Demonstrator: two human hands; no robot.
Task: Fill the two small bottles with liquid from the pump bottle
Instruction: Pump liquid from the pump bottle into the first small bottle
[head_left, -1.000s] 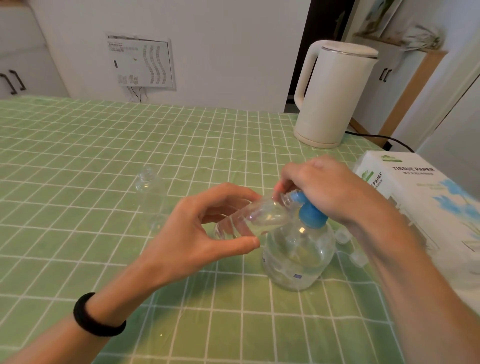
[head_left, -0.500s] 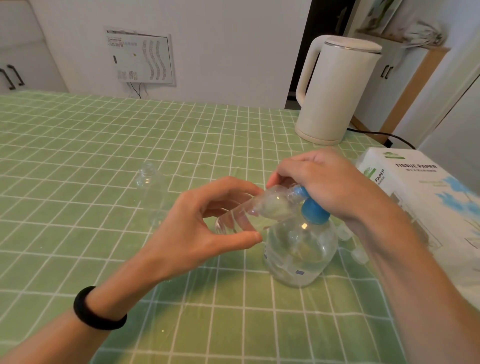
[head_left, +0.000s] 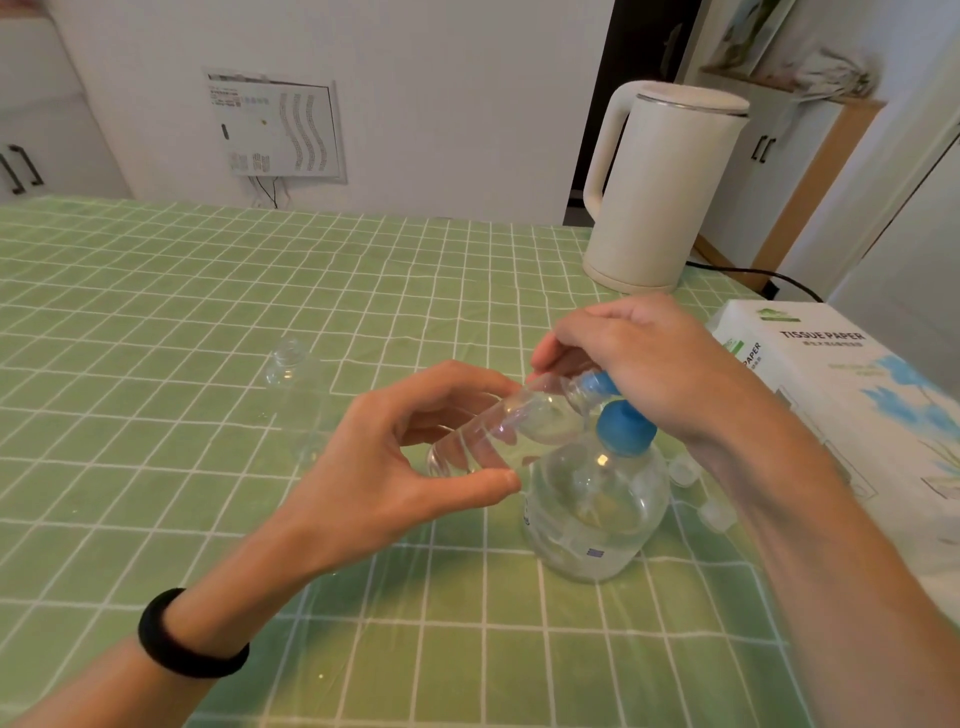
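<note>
1. A green checked tablecloth covers the table, with a white kettle at its far right.
2. A tissue box lies at the right edge.
3. The pump bottle (clear, blue head) stands upright near the box. The right hand curls over its pump head.
4. The left hand grips one small bottle between thumb and fingers, tilted, with its mouth at the blue nozzle.
5. The other small bottle stands upright, well to the left, untouched.
6. Two caps lie between pump bottle and box.

One head-worn view looks forward and down, close over the table
</note>
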